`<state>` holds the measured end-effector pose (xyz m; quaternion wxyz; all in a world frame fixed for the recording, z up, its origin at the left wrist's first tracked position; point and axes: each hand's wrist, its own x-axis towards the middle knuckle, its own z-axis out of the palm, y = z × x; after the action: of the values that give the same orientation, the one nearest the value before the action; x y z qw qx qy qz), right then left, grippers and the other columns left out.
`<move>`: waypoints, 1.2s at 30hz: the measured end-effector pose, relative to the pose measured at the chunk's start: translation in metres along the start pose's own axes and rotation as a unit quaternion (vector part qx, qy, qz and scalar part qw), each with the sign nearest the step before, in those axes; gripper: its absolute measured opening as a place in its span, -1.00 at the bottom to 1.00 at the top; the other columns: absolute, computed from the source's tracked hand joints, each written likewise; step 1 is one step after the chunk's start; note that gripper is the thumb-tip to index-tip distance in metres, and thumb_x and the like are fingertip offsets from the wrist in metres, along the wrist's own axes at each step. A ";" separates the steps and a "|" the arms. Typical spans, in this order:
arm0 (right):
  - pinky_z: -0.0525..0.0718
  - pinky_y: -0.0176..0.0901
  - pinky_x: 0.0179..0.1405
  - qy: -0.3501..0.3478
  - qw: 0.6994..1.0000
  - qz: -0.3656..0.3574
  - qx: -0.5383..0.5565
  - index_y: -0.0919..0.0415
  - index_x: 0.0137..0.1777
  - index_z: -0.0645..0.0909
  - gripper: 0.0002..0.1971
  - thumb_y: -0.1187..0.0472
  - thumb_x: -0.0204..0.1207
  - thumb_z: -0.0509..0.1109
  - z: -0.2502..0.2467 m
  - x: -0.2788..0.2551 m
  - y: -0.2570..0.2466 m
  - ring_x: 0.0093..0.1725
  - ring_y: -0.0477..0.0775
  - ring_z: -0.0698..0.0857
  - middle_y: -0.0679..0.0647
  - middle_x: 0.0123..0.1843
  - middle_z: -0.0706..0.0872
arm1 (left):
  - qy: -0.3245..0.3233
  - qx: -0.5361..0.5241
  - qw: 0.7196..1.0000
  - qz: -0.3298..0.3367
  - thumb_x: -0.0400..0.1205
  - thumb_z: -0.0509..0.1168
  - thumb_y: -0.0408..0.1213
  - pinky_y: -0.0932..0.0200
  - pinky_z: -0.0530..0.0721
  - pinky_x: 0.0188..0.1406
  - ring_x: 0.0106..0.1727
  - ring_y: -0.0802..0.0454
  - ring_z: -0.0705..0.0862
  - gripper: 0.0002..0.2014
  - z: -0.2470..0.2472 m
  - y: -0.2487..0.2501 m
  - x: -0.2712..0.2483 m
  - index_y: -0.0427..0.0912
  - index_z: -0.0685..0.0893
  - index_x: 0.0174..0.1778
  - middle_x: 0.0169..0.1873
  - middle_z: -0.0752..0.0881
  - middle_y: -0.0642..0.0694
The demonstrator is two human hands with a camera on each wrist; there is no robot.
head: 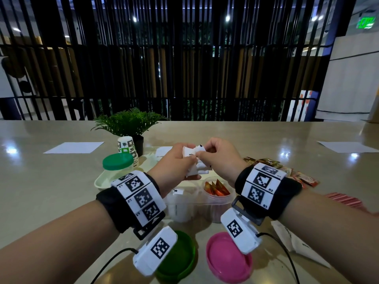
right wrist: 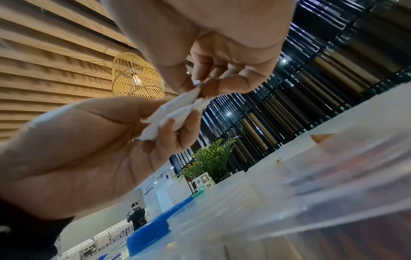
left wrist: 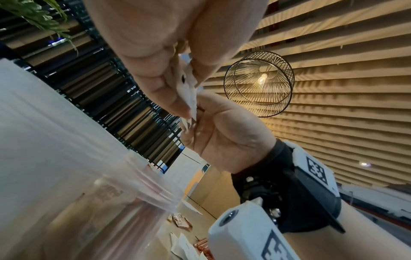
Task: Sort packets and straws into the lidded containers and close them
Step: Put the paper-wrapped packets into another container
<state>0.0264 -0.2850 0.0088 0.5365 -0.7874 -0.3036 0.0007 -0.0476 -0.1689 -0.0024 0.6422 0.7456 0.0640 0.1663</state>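
Lids off by my wrists, jars part-filled — both hands pinching white packets, red ones loose, so maybe halfway.

The glossy beige table carries, below the grip, two clear containers, a green lid and pink lid nearer, with loose packets to its right.

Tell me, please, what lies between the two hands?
A bunch of white packets, gripped by the left hand and pinched by the right hand; the head view shows it.
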 end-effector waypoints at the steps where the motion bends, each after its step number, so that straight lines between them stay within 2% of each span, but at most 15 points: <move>1: 0.60 -0.10 -0.20 -0.005 1.000 0.010 0.003 0.17 -0.10 0.55 -0.90 0.23 0.52 0.44 0.000 0.001 0.000 -0.25 0.00 0.58 0.07 -0.20 0.61 | -0.001 0.014 1.000 0.002 0.75 0.13 -0.44 0.06 0.78 -0.14 -0.18 0.03 0.77 -0.74 -0.001 0.000 0.001 -0.17 0.47 0.34 0.08 0.66 -0.22; 4: 0.71 -0.09 -0.03 -0.085 0.992 0.091 0.034 0.16 0.26 0.47 -0.67 0.05 0.58 0.39 -0.005 0.002 0.002 0.00 0.04 0.69 0.12 0.11 0.66 | -0.006 0.059 0.998 0.023 0.75 0.14 -0.43 0.01 0.76 -0.04 -0.10 -0.05 0.75 -0.68 -0.006 0.001 0.000 -0.10 0.44 0.42 0.13 0.66 -0.27; 7: 0.80 -0.12 -0.17 -0.198 0.949 0.160 0.184 0.19 0.33 0.50 -0.70 0.06 0.70 0.23 -0.008 -0.005 -0.005 0.01 0.14 0.78 0.23 0.16 0.74 | -0.011 0.111 0.993 0.044 0.75 0.16 -0.36 -0.04 0.70 0.15 0.11 -0.09 0.70 -0.59 -0.007 0.003 -0.003 0.03 0.38 0.52 0.23 0.65 -0.22; 10: 0.81 -0.20 -0.26 -0.212 0.925 0.170 0.266 0.30 0.37 0.47 -0.71 0.19 0.74 0.15 -0.006 -0.010 -0.012 -0.11 0.17 0.80 0.25 0.02 0.74 | -0.018 0.098 0.994 0.054 0.77 0.09 -0.41 0.38 0.63 -0.25 -0.05 0.07 0.64 -0.56 -0.004 0.003 -0.004 0.01 0.33 0.56 0.16 0.64 -0.17; 12: 0.81 -0.17 -0.21 -0.216 0.915 0.162 0.299 0.34 0.37 0.47 -0.72 0.25 0.74 0.13 -0.004 -0.010 -0.013 -0.11 0.13 0.79 0.24 0.05 0.73 | -0.022 0.074 0.996 0.051 0.76 0.05 -0.46 0.44 0.62 -0.34 -0.08 0.09 0.64 -0.54 -0.003 0.004 -0.005 0.00 0.30 0.56 0.09 0.63 -0.12; 14: 0.80 -0.09 -0.04 -0.218 0.911 0.152 0.316 0.35 0.37 0.48 -0.72 0.30 0.74 0.13 -0.004 -0.009 -0.012 -0.02 0.13 0.77 0.26 0.14 0.72 | -0.018 0.082 0.995 0.054 0.72 0.07 -0.46 0.32 0.69 -0.02 0.11 0.00 0.65 -0.50 0.001 0.006 -0.007 -0.01 0.27 0.58 0.14 0.62 -0.11; 16: 0.78 -0.08 0.02 -0.218 0.907 0.149 0.329 0.36 0.37 0.49 -0.72 0.32 0.73 0.13 -0.003 -0.008 -0.011 0.01 0.13 0.74 0.27 0.16 0.70 | -0.023 0.098 0.993 0.067 0.59 0.12 -0.33 -0.02 0.60 0.36 0.35 -0.12 0.58 -0.40 0.001 0.006 -0.008 0.01 0.24 0.60 0.35 0.53 -0.11; 18: 0.76 -0.08 0.03 -0.217 0.904 0.149 0.336 0.38 0.38 0.48 -0.71 0.34 0.73 0.12 -0.002 -0.009 -0.010 0.07 0.16 0.72 0.32 0.22 0.68 | -0.036 0.109 0.991 0.070 0.57 0.11 -0.34 -0.14 0.51 0.46 0.44 -0.10 0.50 -0.35 0.000 0.006 -0.008 0.05 0.19 0.63 0.52 0.40 -0.07; 21: 0.73 -0.05 0.10 -0.231 0.902 0.141 0.337 0.39 0.41 0.46 -0.69 0.37 0.73 0.12 -0.001 -0.010 -0.008 0.14 0.21 0.69 0.35 0.27 0.65 | -0.045 0.124 0.988 0.079 0.70 0.05 -0.53 -0.05 0.49 0.48 0.50 0.00 0.42 -0.35 -0.003 0.004 -0.008 0.06 0.10 0.66 0.60 0.25 0.01; 25: 0.77 -0.12 0.07 -0.245 0.908 0.113 0.319 0.37 0.38 0.49 -0.69 0.46 0.66 0.18 -0.004 -0.009 -0.003 0.07 0.17 0.74 0.28 0.15 0.70 | -0.062 0.118 0.988 0.081 0.69 0.04 -0.59 0.07 0.63 0.26 0.40 -0.03 0.51 -0.30 -0.007 0.004 -0.008 0.09 0.06 0.66 0.56 0.29 -0.07; 28: 0.76 -0.29 -0.19 -0.220 0.926 0.105 0.288 0.34 0.32 0.54 -0.71 0.47 0.62 0.25 -0.008 -0.007 -0.002 -0.08 0.08 0.77 0.24 0.07 0.74 | -0.061 0.098 0.992 0.055 0.65 0.15 -0.46 -0.35 0.68 0.17 0.09 -0.22 0.68 -0.28 -0.011 0.003 -0.007 0.30 0.10 0.59 0.28 0.61 -0.21; 29: 0.74 -0.31 -0.23 -0.215 0.931 0.097 0.279 0.34 0.31 0.54 -0.71 0.46 0.61 0.27 -0.009 -0.007 -0.002 -0.11 0.05 0.77 0.23 0.06 0.74 | -0.058 0.087 0.994 0.041 0.66 0.19 -0.44 -0.40 0.68 0.14 0.06 -0.25 0.71 -0.29 -0.011 0.003 -0.007 0.33 0.11 0.57 0.21 0.65 -0.21; 32: 0.71 -0.26 -0.22 -0.224 0.938 0.064 0.255 0.37 0.29 0.56 -0.73 0.47 0.61 0.27 -0.009 -0.007 -0.003 -0.13 0.03 0.76 0.25 0.07 0.74 | -0.062 0.020 0.998 -0.005 0.72 0.25 -0.28 -0.24 0.77 0.01 0.03 -0.21 0.78 -0.38 -0.009 0.003 -0.007 0.25 0.11 0.58 0.19 0.69 -0.17; 34: 0.72 -0.22 -0.16 -0.231 0.946 0.031 0.224 0.39 0.25 0.56 -0.75 0.49 0.62 0.23 -0.008 -0.009 -0.005 -0.15 0.00 0.73 0.27 0.03 0.72 | -0.067 0.004 0.998 -0.014 0.73 0.21 -0.12 -0.10 0.78 -0.09 -0.05 -0.21 0.80 -0.52 -0.007 0.005 -0.006 0.09 0.22 0.55 0.14 0.72 -0.22; 36: 0.65 -0.21 -0.12 -0.239 0.955 -0.004 0.177 0.38 0.17 0.57 -0.76 0.55 0.60 0.17 -0.007 -0.011 -0.009 -0.17 -0.01 0.68 0.27 -0.04 0.68 | -0.059 0.018 0.998 -0.004 0.76 0.13 -0.10 0.04 0.75 -0.18 -0.18 -0.12 0.78 -0.62 -0.007 0.004 -0.004 -0.09 0.36 0.48 0.03 0.73 -0.23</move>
<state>0.0152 -0.2942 0.0153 0.5789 -0.6555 -0.4209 0.2408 -0.0541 -0.1639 0.0014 0.6319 0.7652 0.0319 0.1188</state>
